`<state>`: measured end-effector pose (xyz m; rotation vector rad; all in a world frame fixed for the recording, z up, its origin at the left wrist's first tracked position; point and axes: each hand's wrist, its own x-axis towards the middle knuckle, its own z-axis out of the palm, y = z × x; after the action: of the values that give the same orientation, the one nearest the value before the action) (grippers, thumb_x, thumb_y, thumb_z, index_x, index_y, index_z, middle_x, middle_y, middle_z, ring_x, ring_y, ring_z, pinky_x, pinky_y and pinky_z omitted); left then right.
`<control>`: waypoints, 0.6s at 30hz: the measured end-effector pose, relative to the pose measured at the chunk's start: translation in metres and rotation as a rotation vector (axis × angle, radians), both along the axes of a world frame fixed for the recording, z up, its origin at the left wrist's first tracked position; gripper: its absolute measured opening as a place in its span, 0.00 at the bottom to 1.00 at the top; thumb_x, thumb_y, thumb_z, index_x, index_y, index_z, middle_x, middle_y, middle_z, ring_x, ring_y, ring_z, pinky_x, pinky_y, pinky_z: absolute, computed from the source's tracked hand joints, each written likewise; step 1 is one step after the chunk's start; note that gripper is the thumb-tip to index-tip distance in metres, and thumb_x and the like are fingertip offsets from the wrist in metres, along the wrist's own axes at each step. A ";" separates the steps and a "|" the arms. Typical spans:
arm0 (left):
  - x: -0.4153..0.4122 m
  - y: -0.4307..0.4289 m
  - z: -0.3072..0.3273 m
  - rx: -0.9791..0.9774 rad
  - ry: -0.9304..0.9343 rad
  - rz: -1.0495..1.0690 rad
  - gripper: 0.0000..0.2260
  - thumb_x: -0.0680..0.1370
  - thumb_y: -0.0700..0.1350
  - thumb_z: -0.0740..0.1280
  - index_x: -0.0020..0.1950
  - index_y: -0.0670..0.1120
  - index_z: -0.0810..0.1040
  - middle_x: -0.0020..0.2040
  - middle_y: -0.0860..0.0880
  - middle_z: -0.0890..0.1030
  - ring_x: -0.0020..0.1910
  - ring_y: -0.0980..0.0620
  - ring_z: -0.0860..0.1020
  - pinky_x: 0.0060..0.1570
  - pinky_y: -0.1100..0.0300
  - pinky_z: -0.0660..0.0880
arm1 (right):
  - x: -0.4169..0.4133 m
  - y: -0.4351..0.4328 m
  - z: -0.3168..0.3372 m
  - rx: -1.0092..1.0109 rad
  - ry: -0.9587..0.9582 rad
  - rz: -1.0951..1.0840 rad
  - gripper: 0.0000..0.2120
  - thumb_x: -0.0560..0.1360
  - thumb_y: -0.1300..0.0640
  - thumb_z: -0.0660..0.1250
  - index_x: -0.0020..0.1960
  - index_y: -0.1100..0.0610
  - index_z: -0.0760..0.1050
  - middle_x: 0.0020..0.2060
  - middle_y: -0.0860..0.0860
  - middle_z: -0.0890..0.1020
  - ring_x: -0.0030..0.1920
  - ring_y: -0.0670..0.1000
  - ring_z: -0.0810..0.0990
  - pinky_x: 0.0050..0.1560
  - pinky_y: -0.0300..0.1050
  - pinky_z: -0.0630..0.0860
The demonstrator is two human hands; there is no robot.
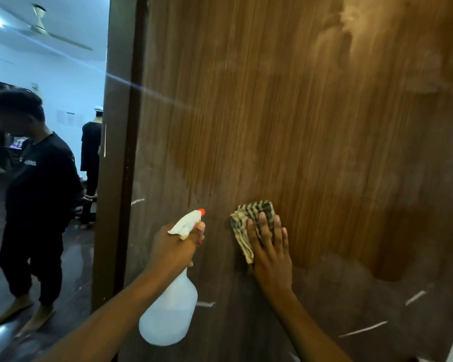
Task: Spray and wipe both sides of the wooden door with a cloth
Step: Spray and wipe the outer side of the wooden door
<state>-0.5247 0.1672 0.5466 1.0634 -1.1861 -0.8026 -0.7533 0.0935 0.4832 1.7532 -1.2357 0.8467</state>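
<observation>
The wooden door (pixel 285 113) fills most of the view, with brown vertical grain and a few white scratch marks low down. My left hand (pixel 174 246) grips the neck of a white spray bottle (pixel 168 309) with an orange nozzle tip, pointed at the door. My right hand (pixel 270 246) lies flat with straight fingers on a folded striped cloth (pixel 246 218), pressing it against the door at about waist height. The cloth sticks out above and to the left of my fingers.
The door's edge (pixel 115 152) stands at the left. Beyond it a person in dark clothes (pixel 39 192) stands in a blue-lit room on a dark floor. A second figure in dark clothes (pixel 90 147) is farther back. A ceiling fan (pixel 41 24) hangs above.
</observation>
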 end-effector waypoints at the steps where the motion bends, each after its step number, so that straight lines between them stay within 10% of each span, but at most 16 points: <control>1: 0.003 -0.003 0.000 0.023 0.043 0.013 0.07 0.74 0.52 0.66 0.43 0.49 0.76 0.49 0.39 0.81 0.36 0.46 0.78 0.33 0.58 0.74 | -0.004 0.001 -0.004 -0.030 0.008 -0.031 0.36 0.75 0.49 0.61 0.80 0.54 0.56 0.80 0.57 0.52 0.79 0.64 0.51 0.76 0.64 0.54; 7: 0.015 -0.006 0.006 0.042 -0.043 0.036 0.07 0.76 0.51 0.65 0.44 0.49 0.77 0.43 0.47 0.81 0.39 0.47 0.80 0.30 0.60 0.74 | 0.014 -0.007 0.033 -0.054 -0.299 -0.098 0.41 0.72 0.54 0.67 0.81 0.56 0.55 0.80 0.60 0.51 0.79 0.67 0.44 0.77 0.65 0.48; 18: 0.042 -0.016 0.002 -0.017 -0.129 0.033 0.17 0.72 0.59 0.65 0.54 0.49 0.77 0.48 0.49 0.83 0.43 0.49 0.81 0.30 0.61 0.75 | 0.030 -0.009 -0.017 -0.036 -0.051 -0.007 0.35 0.77 0.51 0.67 0.80 0.55 0.57 0.80 0.57 0.54 0.80 0.63 0.50 0.77 0.63 0.52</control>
<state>-0.4824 0.1513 0.5490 1.1318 -1.2785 -0.7061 -0.7232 0.0841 0.4663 1.7068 -1.2510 0.9090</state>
